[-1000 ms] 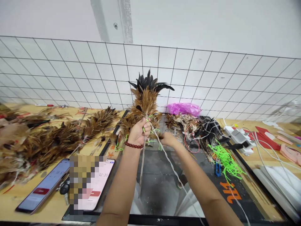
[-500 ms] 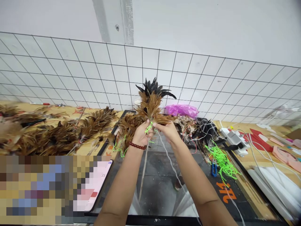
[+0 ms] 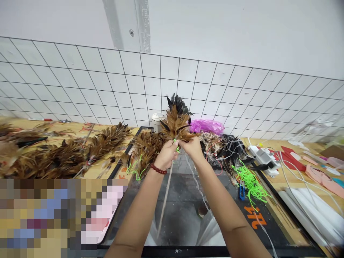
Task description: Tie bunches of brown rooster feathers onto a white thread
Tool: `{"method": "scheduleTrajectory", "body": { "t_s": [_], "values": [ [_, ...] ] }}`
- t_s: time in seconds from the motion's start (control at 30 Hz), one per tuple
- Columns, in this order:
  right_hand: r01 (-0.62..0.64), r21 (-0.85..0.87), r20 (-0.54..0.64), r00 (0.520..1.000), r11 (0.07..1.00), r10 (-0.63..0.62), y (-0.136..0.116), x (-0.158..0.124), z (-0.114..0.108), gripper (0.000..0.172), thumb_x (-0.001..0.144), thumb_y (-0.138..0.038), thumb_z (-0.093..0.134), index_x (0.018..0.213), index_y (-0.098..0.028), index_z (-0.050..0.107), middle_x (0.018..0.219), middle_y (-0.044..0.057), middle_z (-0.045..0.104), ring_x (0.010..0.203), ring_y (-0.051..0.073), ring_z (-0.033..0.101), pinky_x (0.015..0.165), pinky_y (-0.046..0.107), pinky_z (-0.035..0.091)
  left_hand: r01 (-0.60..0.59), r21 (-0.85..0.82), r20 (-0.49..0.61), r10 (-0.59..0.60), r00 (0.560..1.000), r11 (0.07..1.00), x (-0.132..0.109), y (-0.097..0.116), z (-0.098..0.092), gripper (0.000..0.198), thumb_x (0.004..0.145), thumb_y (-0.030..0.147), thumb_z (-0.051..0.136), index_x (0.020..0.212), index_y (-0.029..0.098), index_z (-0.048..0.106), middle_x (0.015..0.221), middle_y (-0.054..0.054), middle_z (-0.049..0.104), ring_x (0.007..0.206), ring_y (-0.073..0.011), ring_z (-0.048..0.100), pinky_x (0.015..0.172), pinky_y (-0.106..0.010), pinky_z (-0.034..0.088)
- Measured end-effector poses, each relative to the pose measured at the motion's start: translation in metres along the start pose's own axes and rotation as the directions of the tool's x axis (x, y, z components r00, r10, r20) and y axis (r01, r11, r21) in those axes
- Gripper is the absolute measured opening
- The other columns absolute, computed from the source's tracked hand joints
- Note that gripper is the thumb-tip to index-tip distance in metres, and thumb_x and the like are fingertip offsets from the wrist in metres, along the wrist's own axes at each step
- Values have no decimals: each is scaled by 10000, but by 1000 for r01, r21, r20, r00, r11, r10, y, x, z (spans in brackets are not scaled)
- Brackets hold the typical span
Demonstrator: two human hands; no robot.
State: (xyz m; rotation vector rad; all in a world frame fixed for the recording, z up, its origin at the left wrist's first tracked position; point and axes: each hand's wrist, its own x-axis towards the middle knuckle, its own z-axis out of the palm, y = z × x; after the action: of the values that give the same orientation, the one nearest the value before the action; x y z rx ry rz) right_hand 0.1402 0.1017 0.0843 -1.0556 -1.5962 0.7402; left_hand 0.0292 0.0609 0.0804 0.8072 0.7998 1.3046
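Observation:
A feather duster [image 3: 176, 122], brown with black feathers at its top, stands upright in front of me on a thin pale stick [image 3: 166, 195]. My left hand [image 3: 167, 154], with a red bead bracelet at the wrist, is closed around the stick just under the feathers. Bright green cord [image 3: 175, 144] shows at its thumb. My right hand [image 3: 191, 146] is pinched against the base of the feathers, touching the left thumb; the exact spot between its fingertips is hidden. A twisted white string [image 3: 195, 177] hangs down from beneath the right hand.
Brown feather bundles [image 3: 53, 156] cover the left of the table. Rightward lie black feathers [image 3: 232, 148], green cords [image 3: 252, 182], blue thread snips [image 3: 242, 190], a power strip [image 3: 264, 157] and white rolls [image 3: 309, 215]. A pink bag [image 3: 206, 126] and white cup [image 3: 157, 121] stand near the wire grid [image 3: 172, 71].
The duster has turned and tilted away, its top now lower and slightly right, and the cup behind shows more. Both hands have shifted slightly right, still together at the feather base.

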Motion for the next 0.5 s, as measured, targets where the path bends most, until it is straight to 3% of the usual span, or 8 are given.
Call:
{"method": "scheduleTrajectory", "body": {
  "t_s": [0.07,0.13,0.2,0.27,0.33,0.4,0.43,0.5],
  "values": [
    [-30,104,3,1000,994,29,1,-3,-1,189,651,-326,671,751,-170,633,798,31,674,753,167,592,724,287,471,-3,12,2,3,1000,1000,1,0,-1,349,687,365,715,751,150,447,581,60,416,388,-4,303,358,-104,166],
    [-146,267,122,986,952,117,4,-10,-3,288,661,-396,685,837,-173,633,816,32,661,715,145,581,671,272,467,-28,19,-27,29,999,999,2,1,-4,350,700,384,691,725,160,422,560,62,408,386,-13,303,357,-113,161],
    [-358,331,358,904,873,235,9,-20,-7,364,671,-473,675,869,-173,621,727,14,623,576,106,523,549,239,425,-69,70,-86,75,994,995,4,1,-6,341,719,392,662,707,168,405,550,61,411,387,-22,313,359,-125,170],
    [-469,269,460,830,841,316,14,-27,-16,377,680,-516,654,814,-166,619,591,-22,543,459,73,409,463,211,338,-97,170,-139,121,983,981,6,-1,-9,304,759,385,611,701,175,400,551,59,414,386,-32,319,365,-142,185],
    [-346,171,356,895,922,270,13,-30,-30,332,707,-491,632,739,-161,623,538,-34,499,454,70,372,468,209,303,-122,341,-158,185,970,932,8,-4,-11,246,804,352,547,699,177,410,561,50,430,399,-49,342,386,-164,226],
    [-57,-36,247,967,998,65,3,-29,-45,268,764,-417,588,703,-160,633,560,-16,531,516,88,427,526,222,322,-172,583,-117,291,949,794,10,-8,-10,197,827,292,507,687,175,433,587,25,470,460,-80,421,447,-194,303],
    [109,-181,254,965,977,-61,-5,-27,-52,241,794,-368,558,706,-160,642,597,-1,565,561,100,464,558,230,327,-194,708,-75,346,935,679,11,-11,-9,176,832,258,494,686,172,448,611,4,502,517,-103,473,495,-213,343],
    [414,-447,394,887,793,-241,-25,-22,-64,216,829,-267,497,738,-161,662,675,29,614,629,120,505,579,245,302,-213,885,31,402,915,415,10,-16,-5,133,845,209,464,721,168,484,677,-46,567,651,-157,557,595,-255,388]
  ]
}}
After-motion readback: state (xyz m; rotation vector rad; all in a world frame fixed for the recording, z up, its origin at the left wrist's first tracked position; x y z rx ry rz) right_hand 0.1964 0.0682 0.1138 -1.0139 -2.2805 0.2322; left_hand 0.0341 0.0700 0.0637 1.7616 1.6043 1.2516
